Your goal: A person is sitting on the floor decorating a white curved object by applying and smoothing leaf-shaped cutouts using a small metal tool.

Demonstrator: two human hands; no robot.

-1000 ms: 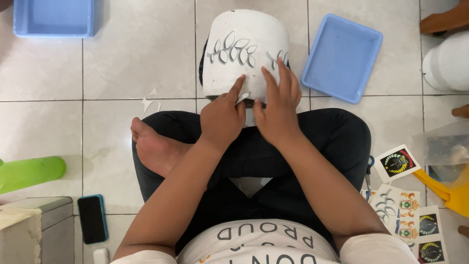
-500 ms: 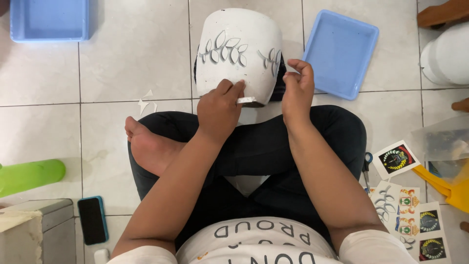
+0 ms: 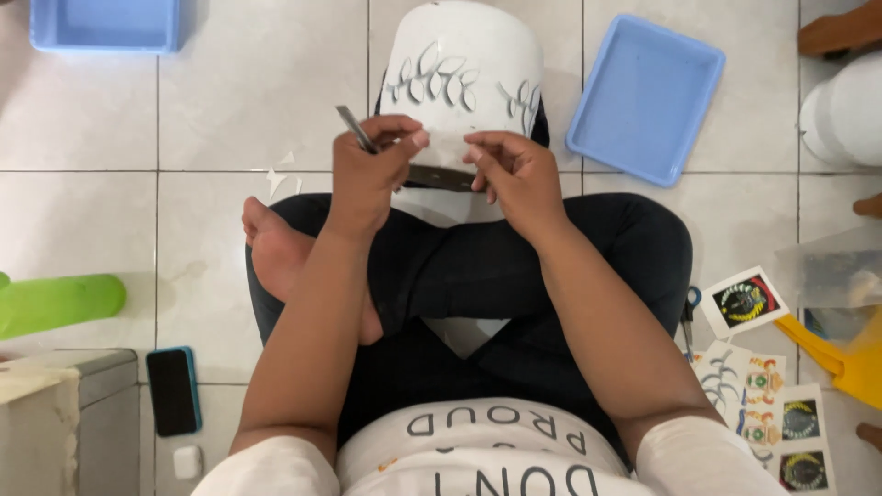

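A white helmet [image 3: 464, 55] with grey leaf-shaped decals stands on the tiled floor in front of my crossed legs. My left hand [image 3: 367, 174] is raised just before its lower left edge, shut on a thin grey blade-like tool [image 3: 355, 128] that points up and to the left. My right hand [image 3: 514, 174] is at the helmet's dark lower rim [image 3: 441, 177], thumb above and bent fingers below it. Whether a small sticker scrap sits in those fingers is hidden.
A blue tray [image 3: 643, 96] lies right of the helmet, and a blue bin [image 3: 106, 23] stands far left. Sticker sheets [image 3: 763, 386] and scissors [image 3: 689, 312] lie by my right knee. A phone [image 3: 172, 390], a green object [image 3: 55, 303] and paper scraps [image 3: 276, 174] are on the left.
Both hands came off the helmet's decal face. The left hand now holds the tool up. The right hand moved from the helmet's right side to its lower rim.
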